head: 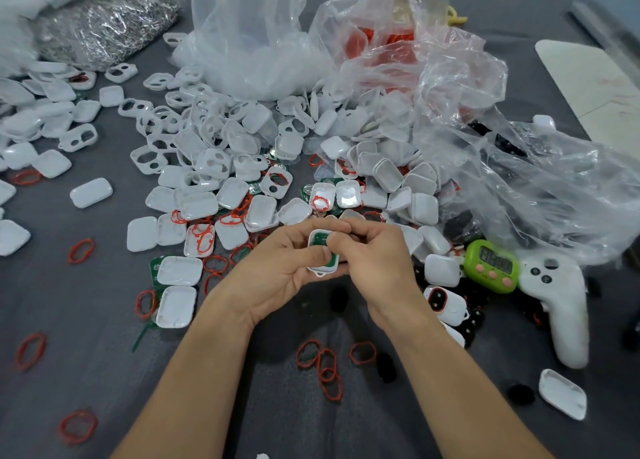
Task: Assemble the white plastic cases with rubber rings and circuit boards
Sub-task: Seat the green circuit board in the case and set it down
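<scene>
- We are cradling a white case (322,270) in our left hand (277,268), its fingers curling under the case and the thumb pressing on its open face.
- Our right hand (375,254) is pinching the same case from the other side, the thumb lying over the green circuit board (320,243) sitting inside it.
- Red rubber rings (325,365) are lying loose on the grey table (104,354) between our forearms.
- A heap of cases (221,153) is spreading beyond our fingers, with a green timer (491,261) and plastic bags (433,77) to our right.
</scene>
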A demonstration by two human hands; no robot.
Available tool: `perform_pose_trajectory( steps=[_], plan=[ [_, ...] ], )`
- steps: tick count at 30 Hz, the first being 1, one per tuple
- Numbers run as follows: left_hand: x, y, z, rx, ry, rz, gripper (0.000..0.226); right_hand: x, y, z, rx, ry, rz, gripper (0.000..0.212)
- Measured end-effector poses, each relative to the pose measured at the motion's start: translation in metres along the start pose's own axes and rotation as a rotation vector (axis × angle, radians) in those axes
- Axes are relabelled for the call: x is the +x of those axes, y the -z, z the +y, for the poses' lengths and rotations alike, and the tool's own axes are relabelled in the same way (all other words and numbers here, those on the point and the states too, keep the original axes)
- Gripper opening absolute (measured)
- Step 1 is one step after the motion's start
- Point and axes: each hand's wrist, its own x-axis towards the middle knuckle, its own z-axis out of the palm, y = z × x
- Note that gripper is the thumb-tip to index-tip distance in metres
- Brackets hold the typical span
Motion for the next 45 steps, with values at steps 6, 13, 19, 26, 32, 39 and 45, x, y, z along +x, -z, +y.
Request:
perform_pose_trajectory(
  steps=[6, 13, 19, 26, 32, 39, 45],
  plan=[
    [-0.001, 0.000, -0.001, 0.037, -0.002, -0.009, 0.038, -0.002, -0.001, 0.006, 0.014, -0.020, 0.058, 0.028],
    [-0.002, 0.001, -0.001, 0.032, -0.014, -0.009, 0.038, -0.002, -0.003, 0.005, -0.014, -0.013, 0.066, 0.029],
    [0.000, 0.001, -0.002, 0.024, -0.034, -0.019, 0.040, -0.005, 0.004, -0.001, 0.046, 0.024, -0.038, 0.026],
    [0.000, 0.002, -0.002, 0.063, -0.034, -0.037, 0.044, -0.005, 0.002, 0.004, 0.035, 0.025, 0.015, 0.031],
    [-0.001, 0.004, -0.002, 0.063, -0.025, -0.055, 0.042, -0.004, 0.002, 0.009, 0.029, 0.015, 0.023, 0.030],
    [0.000, 0.002, -0.002, 0.067, -0.027, -0.065, 0.043, -0.005, 0.005, 0.005, 0.076, 0.001, -0.016, 0.029],
    [-0.001, 0.002, -0.003, 0.103, -0.022, -0.078, 0.041, -0.005, 0.002, 0.010, 0.041, 0.033, 0.057, 0.033]
  ],
)
